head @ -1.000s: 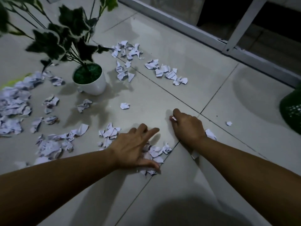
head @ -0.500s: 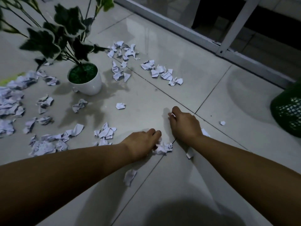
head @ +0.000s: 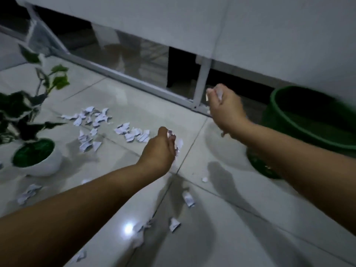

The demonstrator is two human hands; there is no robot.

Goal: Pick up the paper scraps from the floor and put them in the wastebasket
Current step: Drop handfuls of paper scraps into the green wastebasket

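Both fists closed on paper: right hand bunched around a wad of scraps, white edges poking out at the top of the fist; left hand clenched likewise, scraps showing past the fingertips on its right side. Both are raised clear of the floor.

Key relation: the wastebasket, green, mouth open upward, lies at about 3 o'clock from the right hand, near it. From the left hand it lies at roughly 2 o'clock, well apart, with the right hand in between. Right hand is the nearer; judged first to unload. The rim faces the hands, so the release should come over the opening, past that near rim.

Outward: loose scraps remain, a cluster at 10 o'clock from the left hand, single pieces at 6 o'clock below the forearms. Potted plant at far 9 o'clock. Much left to collect.
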